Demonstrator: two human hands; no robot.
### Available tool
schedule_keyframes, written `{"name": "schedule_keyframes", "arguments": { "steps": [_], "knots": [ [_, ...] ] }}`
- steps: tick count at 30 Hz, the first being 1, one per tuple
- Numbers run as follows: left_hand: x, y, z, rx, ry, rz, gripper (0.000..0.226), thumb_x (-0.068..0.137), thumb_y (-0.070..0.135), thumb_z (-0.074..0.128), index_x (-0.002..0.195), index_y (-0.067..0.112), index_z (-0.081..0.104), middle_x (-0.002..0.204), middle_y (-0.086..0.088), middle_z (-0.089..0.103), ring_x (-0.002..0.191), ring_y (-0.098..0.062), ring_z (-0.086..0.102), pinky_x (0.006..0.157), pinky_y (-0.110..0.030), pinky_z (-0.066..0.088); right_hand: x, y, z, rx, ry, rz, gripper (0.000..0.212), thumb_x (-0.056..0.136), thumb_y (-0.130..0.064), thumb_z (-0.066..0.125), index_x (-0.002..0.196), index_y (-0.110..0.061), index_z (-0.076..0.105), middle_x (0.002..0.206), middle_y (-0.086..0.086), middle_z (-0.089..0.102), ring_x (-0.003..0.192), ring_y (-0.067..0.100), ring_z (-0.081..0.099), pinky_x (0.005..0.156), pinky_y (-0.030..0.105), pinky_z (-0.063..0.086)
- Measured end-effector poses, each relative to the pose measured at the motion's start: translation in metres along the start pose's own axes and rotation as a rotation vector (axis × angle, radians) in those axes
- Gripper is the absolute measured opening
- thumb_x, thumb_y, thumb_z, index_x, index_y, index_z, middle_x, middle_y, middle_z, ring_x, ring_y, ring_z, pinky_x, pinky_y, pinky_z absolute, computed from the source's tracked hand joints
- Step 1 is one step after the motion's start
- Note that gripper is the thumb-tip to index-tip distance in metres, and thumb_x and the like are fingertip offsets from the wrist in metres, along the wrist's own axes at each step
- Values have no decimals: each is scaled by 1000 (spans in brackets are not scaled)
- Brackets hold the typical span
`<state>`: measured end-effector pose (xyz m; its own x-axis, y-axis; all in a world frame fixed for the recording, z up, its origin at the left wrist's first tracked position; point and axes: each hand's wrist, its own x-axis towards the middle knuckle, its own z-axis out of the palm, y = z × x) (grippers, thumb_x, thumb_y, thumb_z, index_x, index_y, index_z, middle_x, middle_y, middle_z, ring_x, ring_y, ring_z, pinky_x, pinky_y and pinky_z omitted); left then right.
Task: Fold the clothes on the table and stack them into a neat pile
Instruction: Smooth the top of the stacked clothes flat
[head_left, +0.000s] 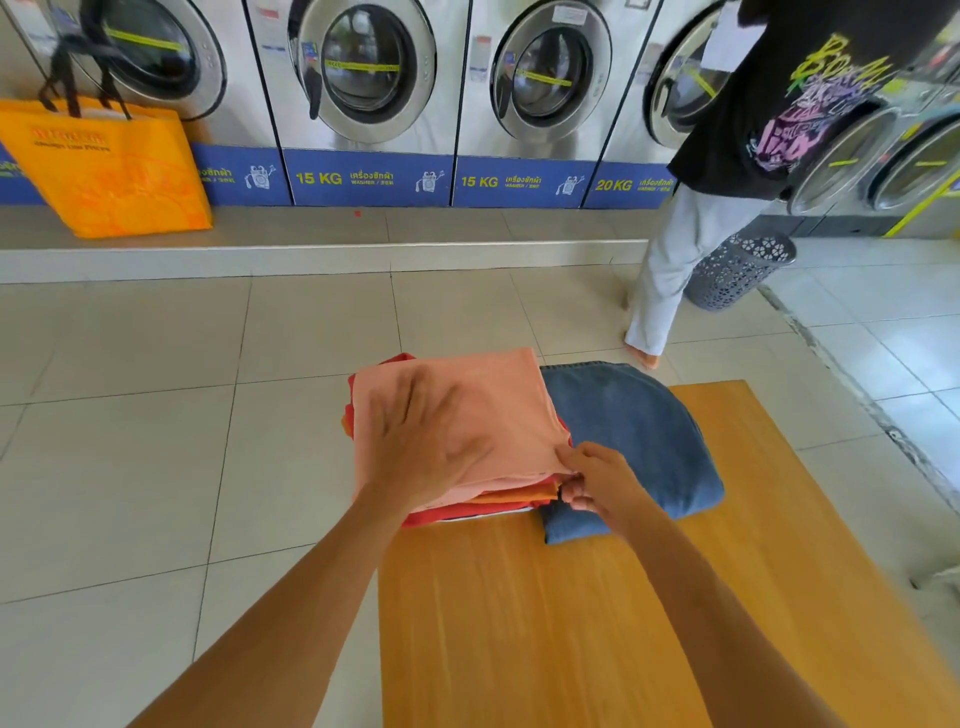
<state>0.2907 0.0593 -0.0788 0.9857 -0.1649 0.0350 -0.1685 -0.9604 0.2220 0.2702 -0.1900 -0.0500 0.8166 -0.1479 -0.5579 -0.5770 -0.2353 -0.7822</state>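
At a laundromat, a person's left hand lies flat, fingers spread and blurred, on top of a folded peach garment that crowns a pile of folded clothes at the far left corner of a wooden table. The right hand pinches the near right corner of the pile between thumb and fingertips, where peach, orange and red layers show at the edge; exactly which layer it has hold of cannot be told. Red cloth pokes out from under the peach garment at the far left, and a sliver of white shows at the base of the pile. Folded jeans lie on the table just right of the pile, touching it, with the right wrist passing over their near edge. Both bare forearms reach in from the bottom of the view. Beyond the table, across a tiled floor, a row of front-loading washers stands on a raised step, blue panels marked 15 KG and 20 KG. An orange bag with black handles leans against the leftmost machine. At right, another person in a black printed shirt and pale trousers stands facing the machines, a grey perforated basket beside their legs.
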Motion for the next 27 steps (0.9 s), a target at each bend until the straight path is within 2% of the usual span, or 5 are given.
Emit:
{"name": "schedule_keyframes", "arguments": {
  "steps": [6,10,13,18,27],
  "knots": [
    [-1,-7,-8,30,5,-18,86,89,80,18,158,33,-7,166,1,-19,150,-23,-23,93,-32,-47,6,-22,-3,-184,44,31,23,91,-27,64,76,-12,56,72,15,69,61,21,62,60,32,46],
    [-3,2,-17,5,-21,-29,85,89,76,20,158,33,-4,166,-2,-17,151,-27,-19,103,-42,-29,11,-42,10,-384,225,-177,20,81,-22,57,66,-18,43,61,-3,45,59,14,40,56,29,33],
    [-4,1,-14,32,54,-17,86,88,78,16,159,30,10,167,-4,-1,153,-30,-5,107,-42,-29,19,-51,31,-479,338,-334,36,89,-37,57,120,-18,58,116,3,62,102,22,59,81,36,48],
    [4,-18,16,74,6,65,84,92,75,4,159,25,2,167,-5,-8,152,-30,-15,122,-56,1,36,-35,82,-1116,90,-714,63,98,-61,15,158,-39,17,168,-6,15,155,23,13,119,55,21],
    [14,-35,7,-168,58,-272,59,104,45,15,159,26,5,167,-8,-9,153,-30,-10,123,-55,5,55,-52,56,-1102,281,-381,57,105,-25,29,160,-20,12,170,-1,6,156,23,-5,121,65,5]
  ]
}}
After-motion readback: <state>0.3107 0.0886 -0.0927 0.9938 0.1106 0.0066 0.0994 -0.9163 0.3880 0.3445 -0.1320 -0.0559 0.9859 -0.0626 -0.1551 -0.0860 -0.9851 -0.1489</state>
